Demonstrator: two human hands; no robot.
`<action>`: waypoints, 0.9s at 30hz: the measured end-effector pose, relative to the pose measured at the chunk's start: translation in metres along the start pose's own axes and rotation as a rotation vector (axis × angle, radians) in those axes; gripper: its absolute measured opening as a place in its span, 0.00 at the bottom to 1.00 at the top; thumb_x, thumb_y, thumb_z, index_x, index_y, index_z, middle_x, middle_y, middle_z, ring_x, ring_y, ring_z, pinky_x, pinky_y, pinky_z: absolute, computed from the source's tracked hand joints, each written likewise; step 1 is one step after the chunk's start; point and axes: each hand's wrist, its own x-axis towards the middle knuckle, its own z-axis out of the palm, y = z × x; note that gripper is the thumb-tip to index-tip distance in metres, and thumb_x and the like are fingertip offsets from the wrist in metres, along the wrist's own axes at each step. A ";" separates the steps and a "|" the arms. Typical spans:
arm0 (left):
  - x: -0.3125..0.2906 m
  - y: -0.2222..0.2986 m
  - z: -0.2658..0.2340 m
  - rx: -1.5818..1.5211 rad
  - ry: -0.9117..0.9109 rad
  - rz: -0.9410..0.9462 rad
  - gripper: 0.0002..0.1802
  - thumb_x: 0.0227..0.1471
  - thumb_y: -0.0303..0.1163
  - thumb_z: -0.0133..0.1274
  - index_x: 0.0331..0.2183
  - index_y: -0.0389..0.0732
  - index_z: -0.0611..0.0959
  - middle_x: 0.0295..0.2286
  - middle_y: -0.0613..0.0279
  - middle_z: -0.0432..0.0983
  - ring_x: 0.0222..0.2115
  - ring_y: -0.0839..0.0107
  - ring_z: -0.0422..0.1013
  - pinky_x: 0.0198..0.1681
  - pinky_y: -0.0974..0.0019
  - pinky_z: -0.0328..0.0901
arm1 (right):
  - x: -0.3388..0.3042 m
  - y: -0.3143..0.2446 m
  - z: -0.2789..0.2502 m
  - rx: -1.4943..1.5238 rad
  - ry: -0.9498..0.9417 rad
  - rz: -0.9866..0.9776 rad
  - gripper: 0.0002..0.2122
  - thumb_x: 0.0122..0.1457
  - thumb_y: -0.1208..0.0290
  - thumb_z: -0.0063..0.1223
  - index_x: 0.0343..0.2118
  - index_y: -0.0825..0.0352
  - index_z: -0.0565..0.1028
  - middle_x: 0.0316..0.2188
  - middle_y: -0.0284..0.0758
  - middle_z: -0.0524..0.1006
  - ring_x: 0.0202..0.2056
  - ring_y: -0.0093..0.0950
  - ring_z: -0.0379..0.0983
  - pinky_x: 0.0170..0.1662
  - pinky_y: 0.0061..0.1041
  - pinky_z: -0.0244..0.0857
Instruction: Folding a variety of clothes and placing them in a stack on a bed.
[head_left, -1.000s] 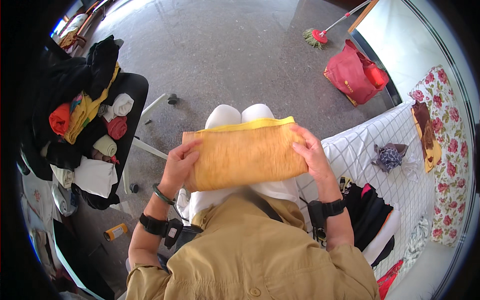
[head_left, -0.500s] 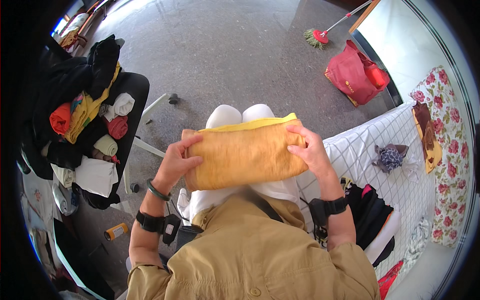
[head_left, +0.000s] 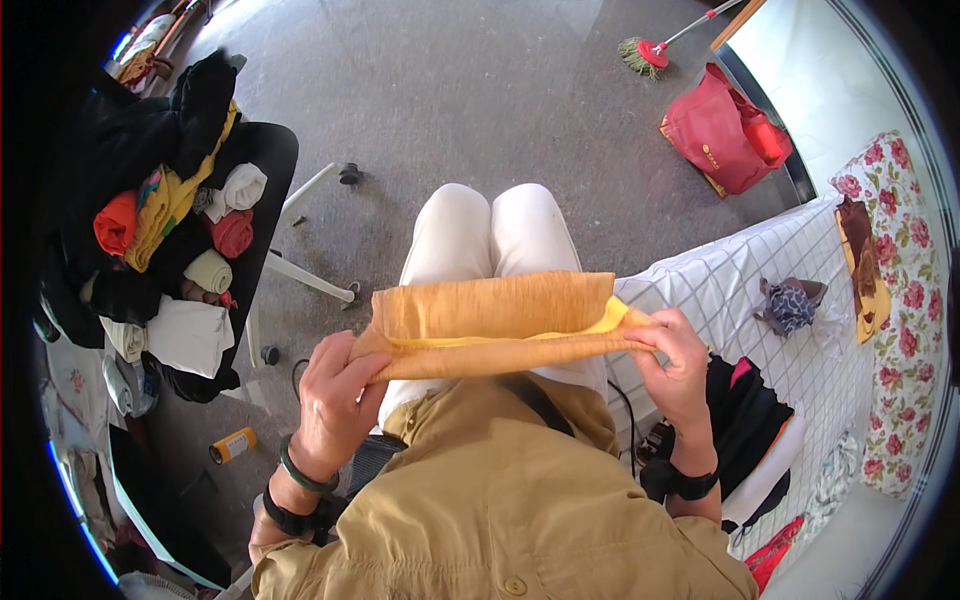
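A folded orange-yellow cloth with a bright yellow edge stretches above my lap, between both hands. My left hand pinches its left end, fingers closed over the near fold. At the opposite end my right hand grips the near corner between thumb and fingers. The far part of the cloth stands up flat, while the near part folds toward me. Beneath it are my white-trousered legs. Whether the cloth is a garment or a towel I cannot tell.
On the left, a black chair bears heaped clothes, including rolled ones. A bed with a checked white cover lies right, holding dark folded clothes and a patterned bundle. A red bag and a mop stand farther off.
The cloth has been folded over toward me and drawn closer, its yellow edge now across its middle. Both hands have come nearer my body, and more of my knees shows.
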 end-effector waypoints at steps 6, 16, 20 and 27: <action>0.006 0.004 0.002 -0.103 0.008 0.004 0.10 0.36 0.19 0.58 0.28 0.36 0.80 0.31 0.56 0.73 0.35 0.57 0.71 0.37 0.62 0.66 | -0.001 0.012 0.003 0.057 0.058 -0.182 0.06 0.45 0.81 0.59 0.27 0.70 0.74 0.39 0.40 0.73 0.35 0.34 0.73 0.38 0.24 0.67; 0.024 -0.051 0.052 -0.891 -0.004 -0.732 0.11 0.57 0.30 0.48 0.27 0.32 0.79 0.20 0.76 0.69 0.22 0.87 0.62 0.25 0.78 0.59 | 0.048 0.045 0.060 0.442 0.245 0.264 0.07 0.59 0.71 0.48 0.29 0.71 0.71 0.20 0.29 0.72 0.24 0.15 0.64 0.28 0.20 0.60; 0.017 -0.079 0.065 -0.744 -0.148 -0.710 0.08 0.54 0.29 0.52 0.31 0.33 0.79 0.23 0.73 0.72 0.26 0.86 0.65 0.28 0.77 0.62 | 0.052 0.060 0.078 0.226 0.235 0.203 0.07 0.58 0.71 0.49 0.29 0.71 0.71 0.21 0.37 0.73 0.23 0.24 0.68 0.29 0.25 0.63; 0.061 -0.037 0.046 -0.197 0.120 -0.244 0.16 0.42 0.22 0.57 0.38 0.34 0.78 0.33 0.55 0.76 0.34 0.66 0.73 0.39 0.68 0.67 | 0.051 0.059 0.082 0.200 0.218 0.292 0.07 0.57 0.72 0.51 0.32 0.71 0.72 0.23 0.39 0.76 0.26 0.28 0.72 0.32 0.26 0.65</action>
